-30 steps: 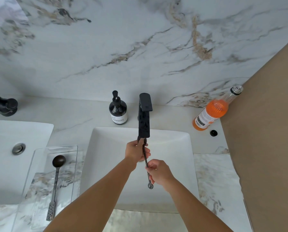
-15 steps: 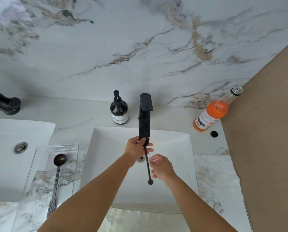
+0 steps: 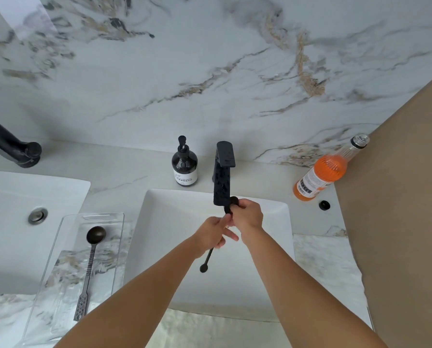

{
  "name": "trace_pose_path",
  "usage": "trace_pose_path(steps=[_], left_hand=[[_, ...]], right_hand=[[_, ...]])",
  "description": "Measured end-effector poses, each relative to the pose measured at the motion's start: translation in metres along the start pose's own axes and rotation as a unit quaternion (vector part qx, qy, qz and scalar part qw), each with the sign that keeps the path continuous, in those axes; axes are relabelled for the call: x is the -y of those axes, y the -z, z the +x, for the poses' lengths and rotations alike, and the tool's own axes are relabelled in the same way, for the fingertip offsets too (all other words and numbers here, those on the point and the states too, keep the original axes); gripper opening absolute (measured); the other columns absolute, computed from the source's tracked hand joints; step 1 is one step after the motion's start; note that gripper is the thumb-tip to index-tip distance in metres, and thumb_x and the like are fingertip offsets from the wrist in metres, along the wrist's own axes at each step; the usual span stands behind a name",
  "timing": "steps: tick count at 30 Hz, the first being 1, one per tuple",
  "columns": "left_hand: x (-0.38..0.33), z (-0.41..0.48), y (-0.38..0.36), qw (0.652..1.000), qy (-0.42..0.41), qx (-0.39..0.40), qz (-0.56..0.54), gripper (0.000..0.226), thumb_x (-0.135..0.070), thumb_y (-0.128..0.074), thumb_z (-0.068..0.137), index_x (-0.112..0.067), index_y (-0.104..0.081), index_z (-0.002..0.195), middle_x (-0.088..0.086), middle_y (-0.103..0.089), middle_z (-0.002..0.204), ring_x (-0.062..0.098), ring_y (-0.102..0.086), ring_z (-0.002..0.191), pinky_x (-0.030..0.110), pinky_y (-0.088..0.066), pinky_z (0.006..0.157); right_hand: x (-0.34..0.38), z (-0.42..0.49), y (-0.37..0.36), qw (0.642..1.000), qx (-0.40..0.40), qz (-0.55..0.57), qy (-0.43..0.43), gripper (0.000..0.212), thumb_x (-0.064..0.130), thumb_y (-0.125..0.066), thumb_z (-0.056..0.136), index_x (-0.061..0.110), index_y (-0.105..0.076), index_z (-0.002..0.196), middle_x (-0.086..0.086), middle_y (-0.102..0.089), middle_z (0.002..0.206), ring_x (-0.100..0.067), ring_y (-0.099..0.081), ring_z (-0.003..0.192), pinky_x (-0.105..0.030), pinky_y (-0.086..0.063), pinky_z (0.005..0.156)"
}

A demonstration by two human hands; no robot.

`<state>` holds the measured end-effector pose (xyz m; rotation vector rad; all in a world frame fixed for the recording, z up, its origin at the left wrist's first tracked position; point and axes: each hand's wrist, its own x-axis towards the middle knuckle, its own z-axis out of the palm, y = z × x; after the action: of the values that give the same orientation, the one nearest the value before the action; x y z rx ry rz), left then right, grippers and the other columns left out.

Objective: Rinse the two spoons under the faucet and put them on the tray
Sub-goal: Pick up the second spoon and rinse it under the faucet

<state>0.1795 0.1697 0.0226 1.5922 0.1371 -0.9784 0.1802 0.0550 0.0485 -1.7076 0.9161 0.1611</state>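
A thin black spoon (image 3: 207, 261) is held over the white sink (image 3: 164, 247), its bowl end up under the spout of the black faucet (image 3: 222, 177). My left hand (image 3: 211, 233) grips its handle in the middle; the round tail end sticks out below. My right hand (image 3: 247, 217) closes its fingers around the spoon's bowl at the spout. A second dark spoon (image 3: 92, 259) lies lengthwise in the clear tray (image 3: 59, 247) left of the sink, bowl toward the wall. No water stream is discernible.
A dark soap pump bottle (image 3: 184, 167) stands left of the faucet. An orange drink bottle (image 3: 322, 172) leans by the tan wall at right, with a small black cap (image 3: 324, 205) near it. Another sink (image 3: 21, 222) and black faucet (image 3: 9, 144) lie at far left.
My right hand let go of the spoon's lower handle and moved up to its bowl under the spout. My left hand slid down to the handle's middle, tilting the tail end leftward.
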Motion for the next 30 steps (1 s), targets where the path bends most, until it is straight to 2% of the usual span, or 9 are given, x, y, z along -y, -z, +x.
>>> trace_pose_path(steps=[4,8,11,14,17,20,23,26,30], left_hand=[[0.016,-0.006,-0.001,0.996,-0.046,-0.073,-0.002,0.039,-0.032,-0.035,0.105,-0.020,-0.073,0.105,-0.008,-0.056,0.053,0.009,-0.034,0.042,0.020,-0.028,0.041],[0.024,-0.011,0.000,0.993,-0.042,-0.109,-0.010,0.041,-0.032,-0.037,0.105,-0.011,-0.066,0.086,-0.008,-0.041,0.049,0.005,-0.031,0.035,0.018,-0.024,0.038],[0.027,-0.017,0.002,0.992,-0.041,-0.120,-0.020,0.047,-0.040,-0.039,0.104,-0.010,-0.057,0.072,-0.012,-0.037,0.039,0.006,-0.029,0.033,0.017,-0.021,0.038],[0.026,-0.021,0.007,0.991,-0.031,-0.122,-0.046,0.043,-0.043,-0.040,0.102,-0.012,-0.053,0.075,-0.009,-0.036,0.042,0.008,-0.027,0.035,0.016,-0.019,0.041],[0.024,-0.020,0.012,0.990,-0.021,-0.127,-0.062,0.030,-0.036,-0.039,0.103,-0.017,-0.058,0.089,-0.003,-0.035,0.050,0.011,-0.026,0.039,0.018,-0.018,0.044],[0.019,-0.017,0.015,0.988,-0.015,-0.109,-0.108,0.027,-0.023,-0.040,0.105,-0.011,-0.061,0.093,0.001,-0.043,0.057,0.011,-0.028,0.038,0.019,-0.022,0.043],[0.011,-0.012,0.013,0.980,-0.016,-0.095,-0.172,0.025,-0.011,-0.040,0.105,-0.001,-0.061,0.095,0.008,-0.049,0.073,0.015,-0.036,0.047,0.023,-0.028,0.046],[0.004,-0.009,0.008,0.981,-0.014,-0.096,-0.166,0.024,-0.009,-0.042,0.104,0.003,-0.063,0.102,0.009,-0.056,0.080,0.018,-0.036,0.054,0.027,-0.028,0.050],[0.004,-0.012,0.005,0.982,-0.015,-0.102,-0.158,0.024,-0.007,-0.043,0.103,0.002,-0.065,0.100,0.009,-0.060,0.079,0.018,-0.036,0.053,0.026,-0.030,0.049]], right_hand=[[0.001,-0.002,-0.002,0.999,0.027,0.035,-0.024,0.007,0.007,-0.069,0.084,0.011,-0.068,0.078,-0.009,-0.074,0.071,-0.023,-0.073,0.051,-0.026,-0.058,0.048],[0.003,-0.003,-0.003,0.996,0.070,0.017,-0.045,0.010,0.001,-0.074,0.077,0.004,-0.069,0.086,-0.015,-0.074,0.072,-0.021,-0.070,0.051,-0.030,-0.062,0.057],[0.008,-0.003,-0.004,0.997,0.044,-0.063,0.006,0.006,0.013,-0.074,0.077,0.008,-0.072,0.075,-0.011,-0.074,0.069,-0.016,-0.069,0.049,-0.025,-0.058,0.049],[0.009,-0.007,-0.002,0.992,0.047,-0.108,0.040,0.011,0.021,-0.071,0.078,0.013,-0.072,0.072,-0.008,-0.076,0.070,-0.020,-0.073,0.058,-0.030,-0.062,0.057],[0.009,-0.012,0.010,0.992,0.109,-0.066,0.021,0.006,0.017,-0.068,0.083,0.017,-0.072,0.079,-0.008,-0.078,0.086,-0.018,-0.073,0.064,-0.033,-0.063,0.064],[0.017,-0.016,0.028,0.989,0.060,-0.094,0.092,0.024,0.007,-0.059,0.088,0.012,-0.070,0.108,-0.006,-0.075,0.104,-0.023,-0.073,0.075,-0.036,-0.062,0.072],[0.039,-0.024,0.044,0.937,-0.021,-0.195,0.288,0.052,0.005,-0.047,0.091,0.016,-0.046,0.142,-0.002,-0.060,0.137,-0.021,-0.063,0.113,-0.033,-0.052,0.095],[0.062,-0.039,0.044,0.842,0.044,-0.311,0.439,0.068,0.000,-0.042,0.087,0.024,-0.027,0.150,0.002,-0.035,0.157,-0.017,-0.037,0.141,-0.033,-0.040,0.111],[0.063,-0.052,0.035,0.761,0.081,-0.494,0.414,0.054,-0.003,-0.046,0.084,0.019,-0.036,0.133,0.000,-0.039,0.147,-0.029,-0.037,0.141,-0.047,-0.057,0.077]])
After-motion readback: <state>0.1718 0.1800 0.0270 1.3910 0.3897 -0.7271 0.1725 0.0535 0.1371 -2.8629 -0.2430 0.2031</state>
